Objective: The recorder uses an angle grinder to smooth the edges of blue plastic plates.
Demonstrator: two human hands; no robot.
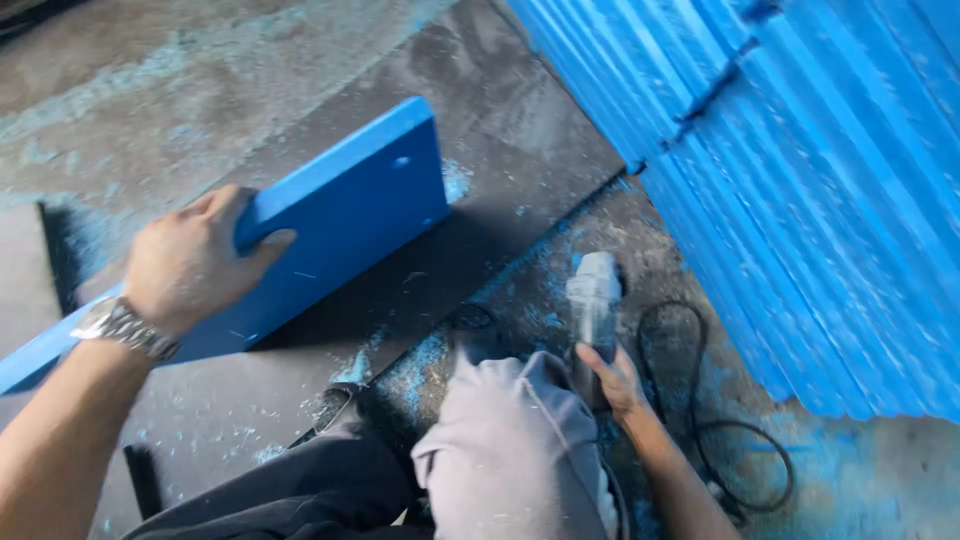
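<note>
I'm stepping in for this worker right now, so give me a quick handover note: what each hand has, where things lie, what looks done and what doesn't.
Left hand: gripping the upper edge of the blue board, which is tilted up on the dark floor mat.
Right hand: closed on the grey power tool, held low beside the knee; its black cord loops on the floor to the right.
Stack of blue boards stands on the right.
Done: blue dust and shavings on the floor suggest some work already made.
Left: the tool is off the board now; which edges remain cannot be told.
</note>
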